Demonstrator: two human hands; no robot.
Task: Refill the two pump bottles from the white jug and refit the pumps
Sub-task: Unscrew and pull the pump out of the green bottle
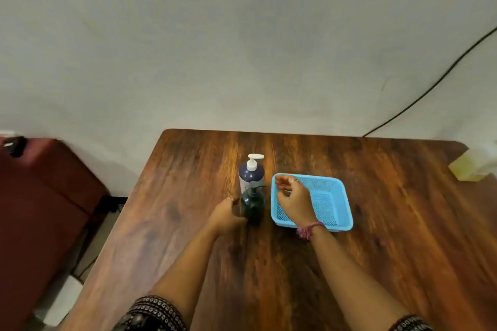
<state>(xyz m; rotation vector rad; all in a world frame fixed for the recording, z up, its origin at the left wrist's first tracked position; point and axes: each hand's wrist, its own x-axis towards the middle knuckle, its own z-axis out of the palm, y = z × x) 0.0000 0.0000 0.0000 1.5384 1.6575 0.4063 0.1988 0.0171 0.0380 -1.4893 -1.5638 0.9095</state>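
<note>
Head view: brown wood-grain table point(349, 263) against pale wall. Dark green translucent pump bottle point(252, 208) upright near table centre, dark pump fitted. Just behind it, navy-and-white pump bottle point(250, 173) upright, white pump on top. Left hand point(227, 216) grips green bottle's left side, fingers wrapped round body. Right hand point(291, 200) hovers over near-left corner of light blue plastic mesh basket point(336, 196), fingers loosely curled, holding nothing visible. Basket just right of bottles. Yellowish translucent container point(473, 166) at table's far right edge, blurred.
</note>
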